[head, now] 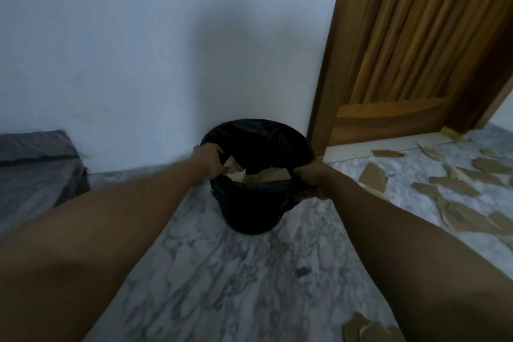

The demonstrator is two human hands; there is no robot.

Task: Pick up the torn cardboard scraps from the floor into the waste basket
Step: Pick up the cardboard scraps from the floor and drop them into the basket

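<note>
A black waste basket with a black liner stands on the marble floor against the white wall. Torn cardboard pieces lie inside it. My left hand grips the basket's left rim. My right hand grips the rim and liner on the right side. Several brown cardboard scraps are scattered on the floor to the right of the basket, and more scraps lie near the bottom edge.
A wooden door and its frame stand at the right behind the basket. A dark grey box-like object sits against the wall at the left. Marble floor stretches in front of the basket.
</note>
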